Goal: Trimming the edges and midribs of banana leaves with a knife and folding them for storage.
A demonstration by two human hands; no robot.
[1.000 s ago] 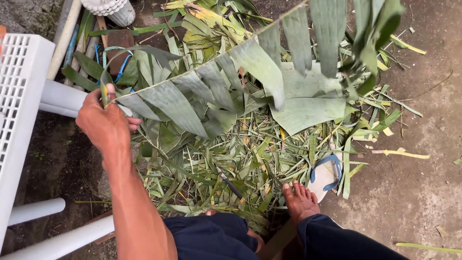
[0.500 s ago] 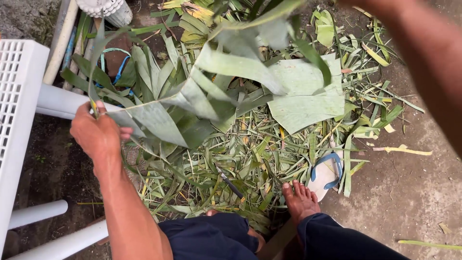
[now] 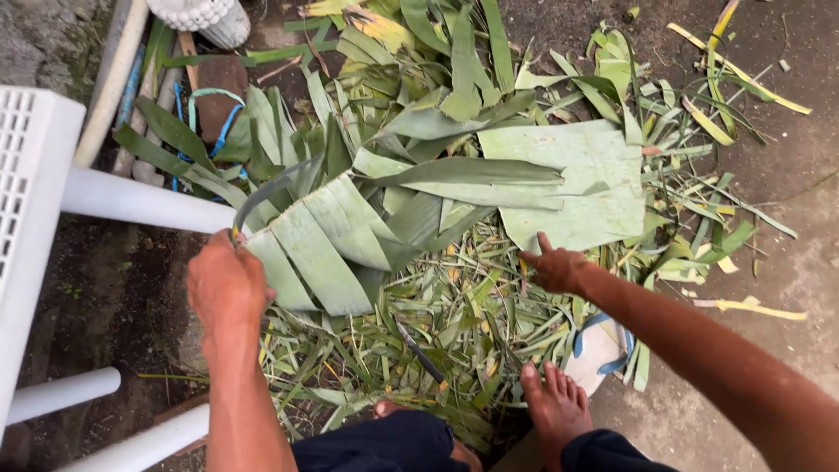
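My left hand (image 3: 225, 293) grips the stem end of a large green banana leaf (image 3: 328, 240), whose torn strips fan out over the leaf pile. A thin curved midrib rises from that fist. My right hand (image 3: 552, 267) reaches down to the pile, fingers on the edge of a broad pale leaf piece (image 3: 577, 183). Below lies a heap of cut leaf strips (image 3: 437, 341). My bare foot (image 3: 555, 406) rests at the heap's near edge beside a blue-strapped sandal (image 3: 603, 350).
A white plastic chair (image 3: 52, 218) stands at the left, its legs reaching toward the leaves. A white woven object (image 3: 205, 16) and blue cord (image 3: 205, 105) lie at the top left. Bare concrete ground (image 3: 786, 262) stretches to the right with scattered yellow-green strips.
The leaf has dropped from a raised spread down onto the pile. My right arm came in from the upper right and its hand now touches the leaves. My left hand shifted slightly right.
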